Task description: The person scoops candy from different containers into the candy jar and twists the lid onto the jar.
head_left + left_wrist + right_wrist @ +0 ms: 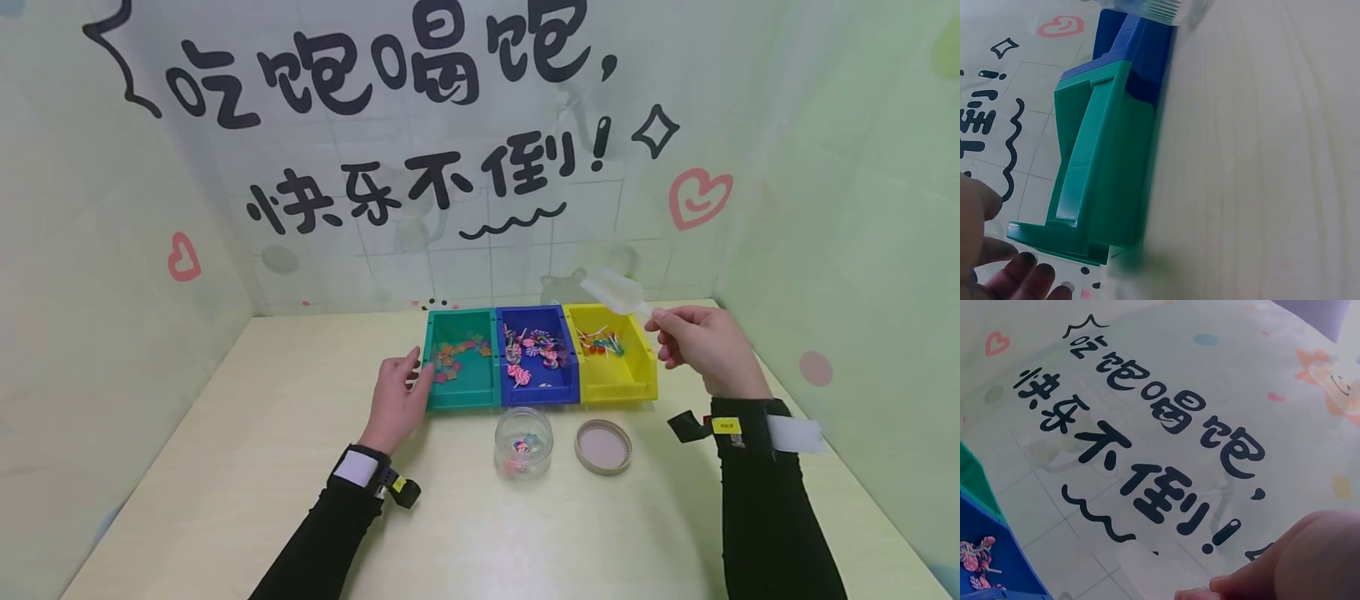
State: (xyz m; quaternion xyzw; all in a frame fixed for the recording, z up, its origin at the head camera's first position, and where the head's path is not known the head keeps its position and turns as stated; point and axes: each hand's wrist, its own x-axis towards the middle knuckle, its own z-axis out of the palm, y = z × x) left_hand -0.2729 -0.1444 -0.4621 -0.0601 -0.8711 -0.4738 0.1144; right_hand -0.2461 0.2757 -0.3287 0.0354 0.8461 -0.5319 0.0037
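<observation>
My right hand (708, 346) pinches the handle of a translucent white scoop (617, 292) between thumb and fingers, above the right end of the bins. In the right wrist view the scoop (1157, 572) is pale against the wall. Beside the green bin (474, 393) is my left hand (396, 398), fingers loosely bent, thumb close to the bin's left wall. In the left wrist view the fingers of the left hand (1004, 275) hold nothing. The green bin contains star-shaped pieces (447, 364), the blue bin (551, 395) swirled candy-like pieces (517, 375).
A yellow bin (618, 388) with small lollipops (600, 343) adjoins the blue one. In front stands an uncovered clear jar (504, 446) with a few pieces inside, its round lid (603, 447) lying to the right. Printed cloth walls (480, 275) border the table's back and sides.
</observation>
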